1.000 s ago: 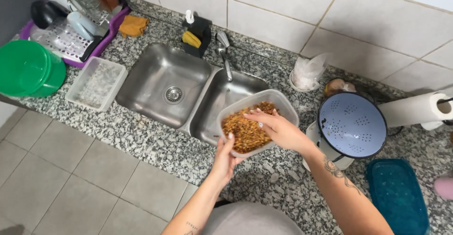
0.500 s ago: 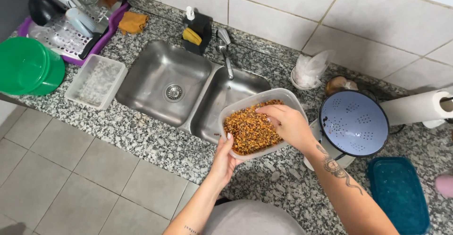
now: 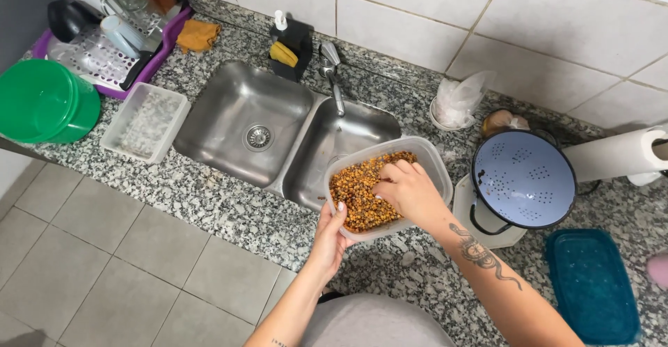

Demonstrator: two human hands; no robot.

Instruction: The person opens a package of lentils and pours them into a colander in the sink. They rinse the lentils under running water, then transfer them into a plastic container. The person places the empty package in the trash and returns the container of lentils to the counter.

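Clear tub (image 3: 433, 162) of brown grains (image 3: 358, 194) — long axis toward wall, left hand (image 3: 331, 229) grip clamping rim, right hand (image 3: 410, 190) fingers loosely curled in grains

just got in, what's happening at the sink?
A person holds a clear plastic container of brown grains above the sink's right basin. The left hand grips its near edge; the right hand is down in the grains. A blue colander sits on the granite counter to the right.
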